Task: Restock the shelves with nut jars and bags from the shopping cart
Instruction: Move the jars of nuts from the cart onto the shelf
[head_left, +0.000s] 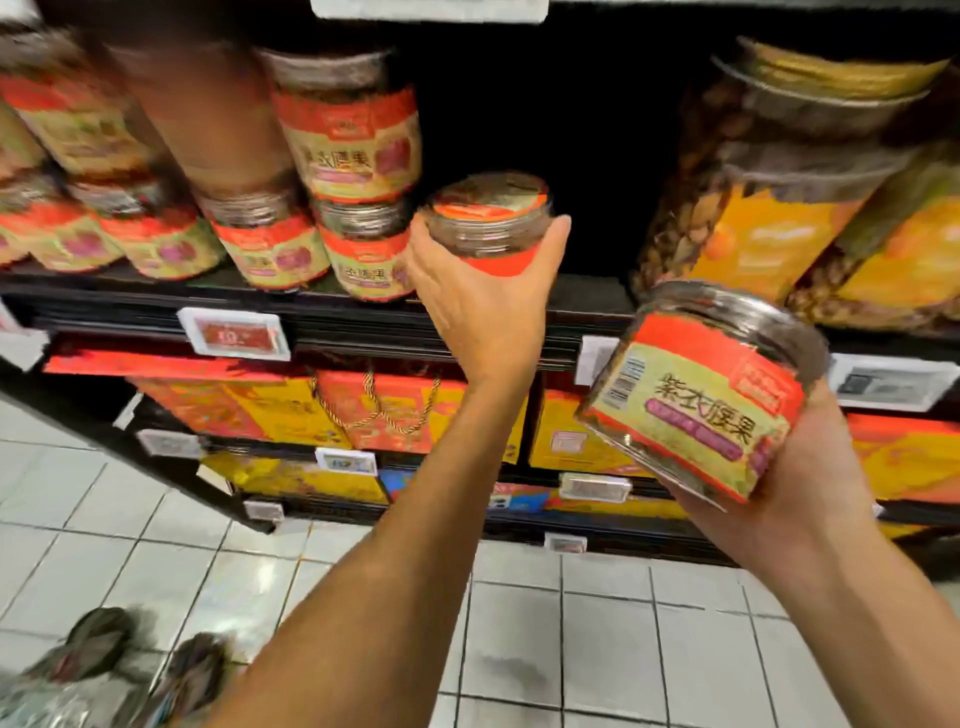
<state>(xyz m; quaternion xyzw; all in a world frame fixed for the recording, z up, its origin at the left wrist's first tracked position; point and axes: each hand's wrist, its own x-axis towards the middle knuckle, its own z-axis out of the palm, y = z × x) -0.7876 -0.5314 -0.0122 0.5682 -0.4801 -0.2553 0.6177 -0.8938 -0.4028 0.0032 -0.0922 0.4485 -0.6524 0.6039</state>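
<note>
My left hand grips a clear nut jar with a red and yellow label, held upright at the front of the black shelf, just right of a stacked row of like jars. Behind this jar the shelf is a dark gap. My right hand holds a second, identical jar, tilted to the left, lower and to the right, in front of the shelf edge.
Larger jars with yellow-orange labels fill the shelf's right side. Price tags line the shelf edges. Red and yellow gift boxes sit on lower shelves. White floor tiles lie below, and several jars show at bottom left.
</note>
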